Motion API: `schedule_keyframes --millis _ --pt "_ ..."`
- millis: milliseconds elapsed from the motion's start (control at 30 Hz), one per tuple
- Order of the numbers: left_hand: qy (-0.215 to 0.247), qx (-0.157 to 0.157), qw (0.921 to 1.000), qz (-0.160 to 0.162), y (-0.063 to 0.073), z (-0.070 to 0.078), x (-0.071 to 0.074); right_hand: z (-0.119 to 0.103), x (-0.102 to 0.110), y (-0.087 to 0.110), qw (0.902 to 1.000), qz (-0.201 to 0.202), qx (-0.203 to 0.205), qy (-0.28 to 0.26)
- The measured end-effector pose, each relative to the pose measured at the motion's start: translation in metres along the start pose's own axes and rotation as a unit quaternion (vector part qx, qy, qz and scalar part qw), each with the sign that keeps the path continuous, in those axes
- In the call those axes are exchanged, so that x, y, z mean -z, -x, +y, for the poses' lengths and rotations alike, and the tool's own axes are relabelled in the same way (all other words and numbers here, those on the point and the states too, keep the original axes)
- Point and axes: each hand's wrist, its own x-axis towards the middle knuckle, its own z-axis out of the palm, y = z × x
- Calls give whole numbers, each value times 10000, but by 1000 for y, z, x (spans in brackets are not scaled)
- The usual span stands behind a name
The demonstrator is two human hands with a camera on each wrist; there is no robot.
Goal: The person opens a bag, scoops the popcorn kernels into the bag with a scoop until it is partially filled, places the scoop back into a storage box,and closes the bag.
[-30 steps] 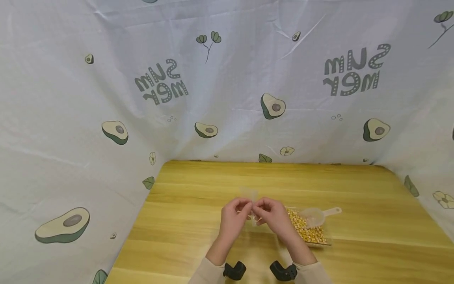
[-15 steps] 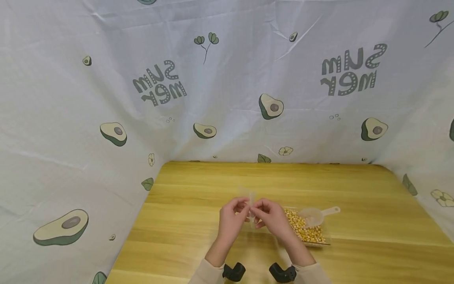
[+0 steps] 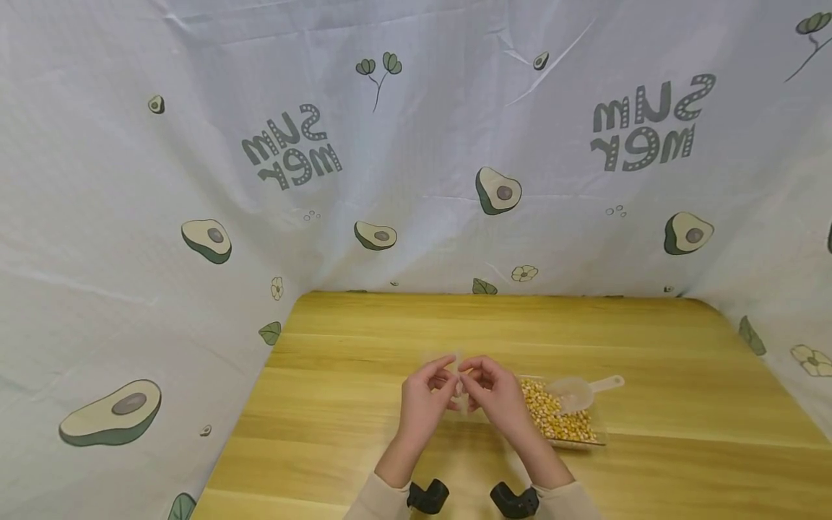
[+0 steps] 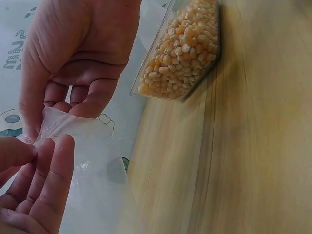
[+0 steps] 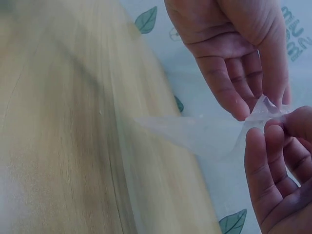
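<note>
A thin clear plastic bag (image 4: 95,165) is bunched between the two hands over the table, its film trailing away below the fingers. My left hand (image 3: 424,399) pinches its gathered edge between thumb and fingertips, at the lower left of the left wrist view. From the other side, my right hand (image 3: 497,396) pinches the same edge, fingertips meeting those of the left. In the right wrist view the bag (image 5: 195,136) tapers off to the left and looks flat, with nothing visible inside.
Just right of the right hand stands a clear rectangular container (image 3: 572,446) of yellow corn kernels (image 3: 552,415). A translucent scoop (image 3: 578,393) lies on the kernels, handle pointing right. A printed curtain (image 3: 416,144) encloses the wooden table (image 3: 312,404) at the back and sides.
Both hands stay together at nearly the same spot. The index fingers have lifted and spread slightly from the thumbs, and less of the bag shows above the fingers.
</note>
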Motion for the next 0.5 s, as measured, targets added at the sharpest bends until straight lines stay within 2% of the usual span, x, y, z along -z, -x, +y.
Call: schedule_keyframes --millis 100,300,500 --pt "62 -60 10000 15 -2 -10 0 0 -1 0 9999 73 54 49" --pt "44 72 10000 42 -3 -12 2 1 0 1 9995 196 212 153" --pt "134 111 9996 235 -4 -15 14 3 11 -2 9980 528 327 118"
